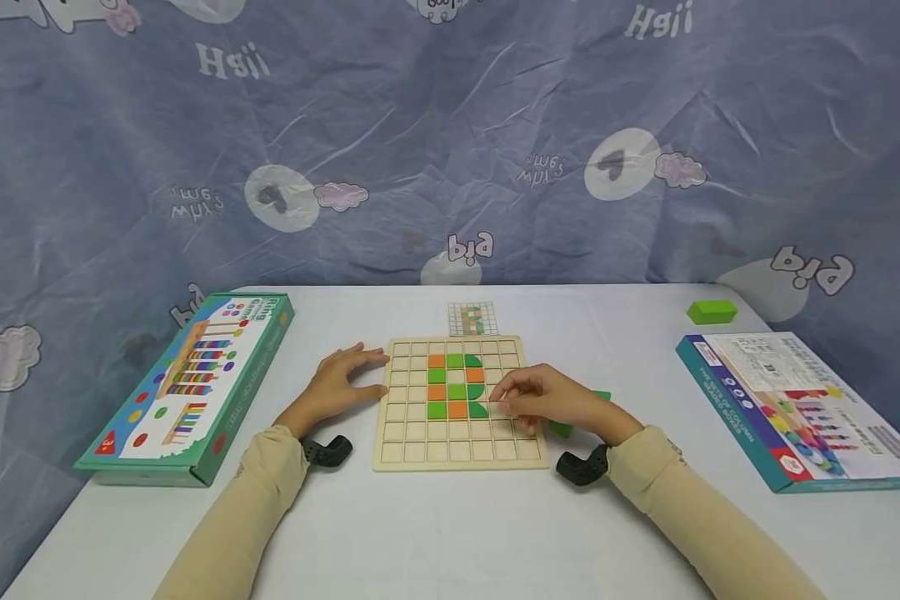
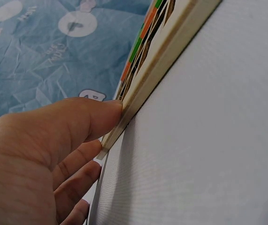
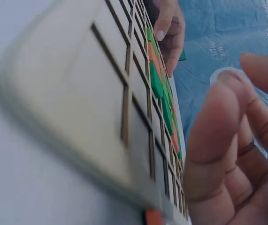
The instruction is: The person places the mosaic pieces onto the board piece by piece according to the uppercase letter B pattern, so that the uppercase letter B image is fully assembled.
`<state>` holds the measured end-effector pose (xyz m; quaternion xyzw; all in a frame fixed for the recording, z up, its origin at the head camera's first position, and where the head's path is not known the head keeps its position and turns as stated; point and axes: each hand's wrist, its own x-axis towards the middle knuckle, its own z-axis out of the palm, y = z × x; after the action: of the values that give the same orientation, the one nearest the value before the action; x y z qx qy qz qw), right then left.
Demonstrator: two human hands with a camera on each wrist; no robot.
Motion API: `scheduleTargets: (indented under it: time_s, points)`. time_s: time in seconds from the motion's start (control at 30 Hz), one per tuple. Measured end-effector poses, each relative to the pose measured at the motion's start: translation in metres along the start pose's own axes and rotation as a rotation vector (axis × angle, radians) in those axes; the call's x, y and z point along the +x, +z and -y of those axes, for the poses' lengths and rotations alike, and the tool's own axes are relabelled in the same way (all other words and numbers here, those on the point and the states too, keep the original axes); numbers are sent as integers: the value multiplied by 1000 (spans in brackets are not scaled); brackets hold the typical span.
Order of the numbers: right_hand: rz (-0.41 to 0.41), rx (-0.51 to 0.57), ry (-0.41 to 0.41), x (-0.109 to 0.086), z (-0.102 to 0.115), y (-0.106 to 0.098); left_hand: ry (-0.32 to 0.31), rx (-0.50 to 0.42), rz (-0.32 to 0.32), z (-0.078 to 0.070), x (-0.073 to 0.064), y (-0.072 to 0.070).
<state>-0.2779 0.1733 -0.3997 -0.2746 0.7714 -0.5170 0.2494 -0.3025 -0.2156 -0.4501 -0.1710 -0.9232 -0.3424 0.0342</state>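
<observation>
A wooden grid board (image 1: 461,454) lies on the table, with orange and green square tiles (image 1: 457,409) and rounded green tiles (image 1: 477,410) set in its middle cells. Against the board's left edge, my left hand (image 1: 337,387) rests its thumb and fingertips, the thumb (image 2: 103,117) touching the rim in the left wrist view. Over the board's right part hovers my right hand (image 1: 551,402), its fingers bent beside the rounded tiles. Seen in the right wrist view, the fingers (image 3: 213,136) and thumb stand apart with no piece between them. Loose green pieces (image 1: 561,429) lie partly hidden behind that hand.
A small pattern card (image 1: 472,318) lies just behind the board. To the left is a green game box (image 1: 195,383); on the right lie another game box (image 1: 802,408) and a green block (image 1: 712,312). An orange piece (image 3: 152,217) shows near the board's edge. Patterned cloth (image 1: 450,125) hangs behind the table.
</observation>
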Motion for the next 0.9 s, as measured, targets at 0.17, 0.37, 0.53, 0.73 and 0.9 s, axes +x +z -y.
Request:
scheduleTargets:
  time_s: [0.17,0.37,0.53,0.73,0.9]
  points:
    - [-65,0,-2,-22,-7,-9,8,-3,-5,2,-1,0]
    - [-92,-56,14,-44,-16,-24,9,-2,-4,3,0,0]
    - [-83,-127,14,-57,-22,-36,9,0,-8,3,0,0]
    - [-109,-221,54,-64,-27,-42,4,-4,-5,2,0,1]
    - [-103,-301,35,-65,-28,-41,0,-5,-6,1,-1,0]
